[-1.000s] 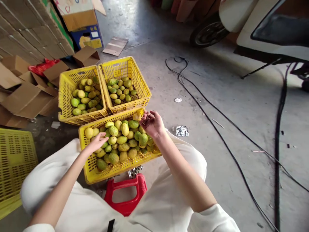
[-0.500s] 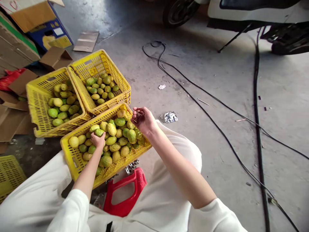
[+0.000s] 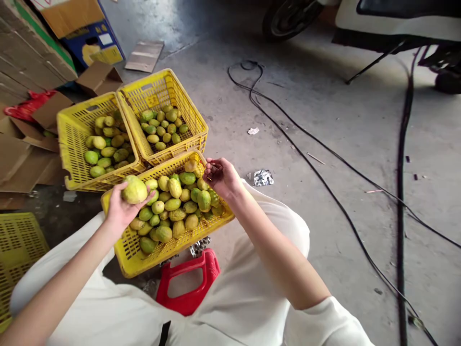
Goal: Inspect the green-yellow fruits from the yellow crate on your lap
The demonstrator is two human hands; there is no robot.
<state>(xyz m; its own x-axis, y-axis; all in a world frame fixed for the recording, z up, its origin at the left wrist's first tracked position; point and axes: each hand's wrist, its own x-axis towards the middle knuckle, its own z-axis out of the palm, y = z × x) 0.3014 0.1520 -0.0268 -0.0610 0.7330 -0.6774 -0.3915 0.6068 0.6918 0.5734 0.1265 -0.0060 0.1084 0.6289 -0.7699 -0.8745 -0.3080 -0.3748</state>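
A large, round yellow-green fruit (image 3: 134, 190) rests in my left hand (image 3: 120, 209), between thumb and fingers, over the left end of the near yellow crate (image 3: 144, 268). That crate holds many oval fruits (image 3: 173, 204), from green to yellow, some with wrinkled skin. Above its right end is my right hand (image 3: 222, 179), palm turned inward and fingers curled together. Whatever those fingers may hold is too small or hidden to make out.
Two more yellow crates, one at left (image 3: 68, 144) and one behind (image 3: 180, 91), hold similar fruit. A red plastic stool (image 3: 180, 302) stands between my legs. Cardboard boxes (image 3: 101, 79) lie at left. Black cables (image 3: 317, 182) cross the floor near a parked scooter (image 3: 396, 29).
My left hand has come up and left from among the fruit, now with a large yellow-green fruit in it. My right hand keeps its curled pose. The whole view has shifted slightly.
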